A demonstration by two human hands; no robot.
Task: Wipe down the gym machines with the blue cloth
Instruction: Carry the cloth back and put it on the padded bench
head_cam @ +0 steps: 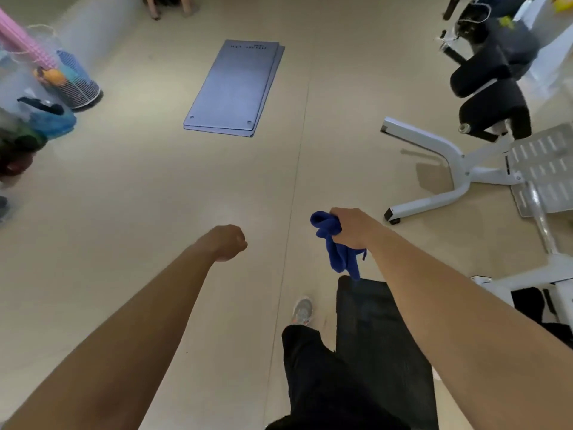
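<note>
Right hand [350,228] gripped bunched blue cloth [336,246], loose end hanging below hand, in air above floor [124,197]. Left hand [228,242] curled into fist, held nothing. White-framed gym machine [449,162] stood to right, apart from cloth. Folded blue mat [235,88] lay on floor ahead. Black mat [381,336] lay beside shoe [302,311].
</note>
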